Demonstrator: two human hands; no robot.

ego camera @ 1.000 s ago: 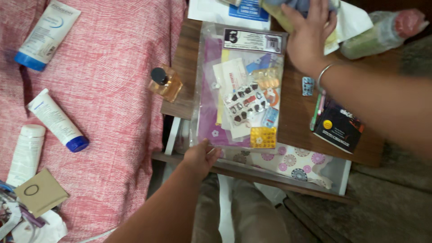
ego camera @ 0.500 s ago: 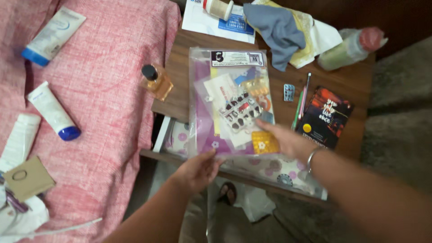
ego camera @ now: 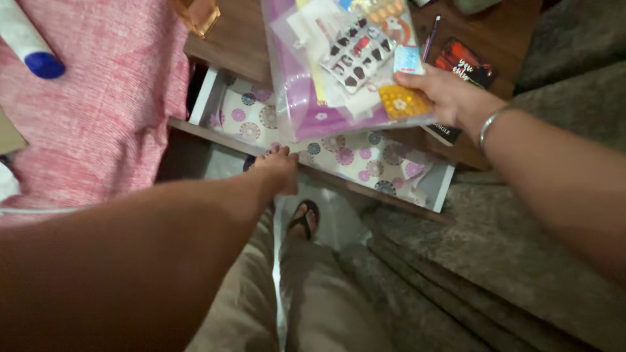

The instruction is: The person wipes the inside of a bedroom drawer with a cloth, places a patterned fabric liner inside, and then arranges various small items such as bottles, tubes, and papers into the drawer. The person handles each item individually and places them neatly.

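Observation:
My right hand (ego camera: 445,96) grips the right edge of a clear plastic pouch (ego camera: 306,104) filled with pill strips, cards and a purple sheet. It holds the pouch tilted over the wooden bedside table (ego camera: 235,39) and the open drawer (ego camera: 443,188). Flower-patterned paper lines the drawer, which is pulled out toward me. The fingers of my left hand (ego camera: 279,168) curl over the drawer's front edge.
A black book (ego camera: 466,62) and a pen (ego camera: 429,36) lie on the table behind the pouch. An amber perfume bottle (ego camera: 195,13) sits at its left corner. The pink bedspread (ego camera: 98,111) with a blue-capped tube (ego camera: 29,49) is left. My sandalled foot (ego camera: 304,218) shows below.
My right hand came down from the table's back, took the pouch's right edge and lifted it. My left hand left the pouch for the drawer front; the drawer is open wider.

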